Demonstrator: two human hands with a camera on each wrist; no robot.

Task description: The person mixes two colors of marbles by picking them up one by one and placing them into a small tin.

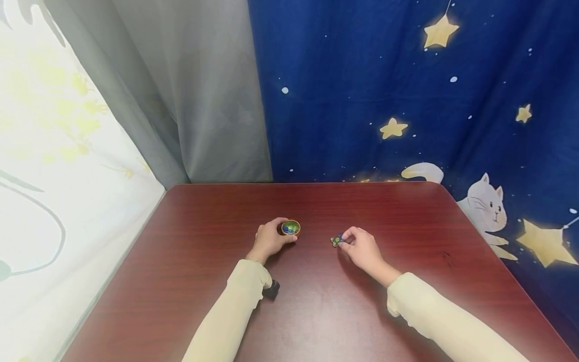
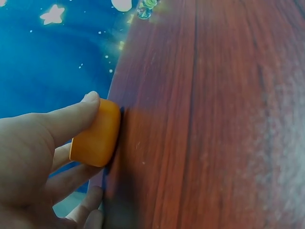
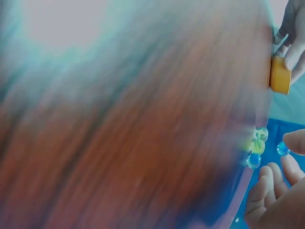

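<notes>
My left hand (image 1: 270, 238) grips a small orange cup (image 2: 97, 136), thumb on one side and fingers on the other. The cup stands upright on the table, and blue glass marbles (image 1: 290, 230) show inside it in the head view. To the right, my right hand (image 1: 364, 250) pinches a blue marble (image 3: 283, 148) between thumb and fingertip. Just beside those fingertips, several green, yellow and blue marbles (image 3: 258, 146) lie in a tight cluster on the tabletop. The hand partly hides the cluster in the head view.
Both hands work over a reddish-brown wooden table (image 1: 307, 311) with rounded far corners. A blue curtain (image 1: 334, 125) with stars and a grey curtain (image 1: 221, 100) hang right behind its far edge. A small black device (image 1: 272, 290) sits at the left cuff.
</notes>
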